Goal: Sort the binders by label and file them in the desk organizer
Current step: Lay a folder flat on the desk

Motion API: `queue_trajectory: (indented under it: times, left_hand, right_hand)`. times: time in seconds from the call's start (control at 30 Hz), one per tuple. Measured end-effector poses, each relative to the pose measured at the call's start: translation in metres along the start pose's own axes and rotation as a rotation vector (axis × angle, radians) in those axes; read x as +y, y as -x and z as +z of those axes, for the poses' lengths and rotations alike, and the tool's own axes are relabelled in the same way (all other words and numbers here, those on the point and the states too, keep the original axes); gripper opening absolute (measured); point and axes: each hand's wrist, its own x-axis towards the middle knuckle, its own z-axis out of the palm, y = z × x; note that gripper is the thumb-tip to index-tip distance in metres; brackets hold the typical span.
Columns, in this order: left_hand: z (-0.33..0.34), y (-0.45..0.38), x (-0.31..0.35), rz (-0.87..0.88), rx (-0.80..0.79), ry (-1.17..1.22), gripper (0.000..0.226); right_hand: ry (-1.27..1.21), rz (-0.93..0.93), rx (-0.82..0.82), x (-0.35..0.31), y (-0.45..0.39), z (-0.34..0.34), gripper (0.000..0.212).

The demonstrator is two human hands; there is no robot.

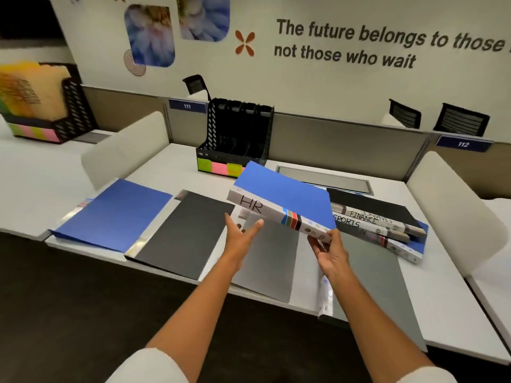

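Fingers [255, 226] of the left hand [240, 235] spread loose under the blue binder [284, 199], holding nothing; right hand [329, 251] pinches its near spine corner, spine running up-left from that grip, toward the black organizer [235, 136]

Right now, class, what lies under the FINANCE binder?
The SPORTS binder lies beneath the FINANCE binder, then a third binder, label mostly covered.
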Motion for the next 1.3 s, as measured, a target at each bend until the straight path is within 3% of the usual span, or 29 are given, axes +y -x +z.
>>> queue_trajectory:
  times: [0.1,0.2,0.33,0.47,0.7,0.77,0.9,1.07,1.17,1.3]
  left_hand:
    - [-0.035,0.000,-0.003,-0.086,-0.053,0.105,0.124]
    - [-0.056,-0.007,0.000,-0.099,-0.045,0.216,0.103]
    - [-0.088,-0.022,0.004,-0.034,-0.050,0.280,0.113]
    - [-0.120,-0.045,0.005,-0.037,0.109,0.420,0.064]
    - [-0.218,-0.103,0.012,-0.029,0.228,0.437,0.049]
    - [-0.249,-0.122,0.018,-0.030,0.254,0.411,0.048]
    - [-0.300,-0.141,0.028,0.015,0.269,0.317,0.037]
    - [-0.365,-0.161,0.025,0.037,0.250,0.202,0.031]
    - [-0.394,-0.173,0.025,0.029,0.244,0.184,0.020]
    - [-0.432,-0.200,0.025,0.005,0.205,0.159,0.035]
  right_hand:
    - [-0.017,0.063,-0.050,0.043,0.012,0.019,0.038]
    - [-0.033,0.117,-0.116,0.081,0.023,0.039,0.042]
    - [-0.012,0.171,-0.209,0.129,0.030,0.066,0.034]
    - [0.020,0.220,-0.305,0.183,0.027,0.087,0.032]
    - [0.145,0.411,-0.483,0.257,-0.005,0.137,0.049]
    - [0.203,0.414,-0.471,0.273,-0.017,0.158,0.048]
    - [0.244,0.351,-0.398,0.289,-0.041,0.195,0.026]
    - [0.280,0.311,-0.323,0.307,-0.056,0.221,0.046]
    - [0.323,0.274,-0.294,0.321,-0.056,0.231,0.034]
    - [0.448,0.241,-0.297,0.348,-0.055,0.242,0.030]
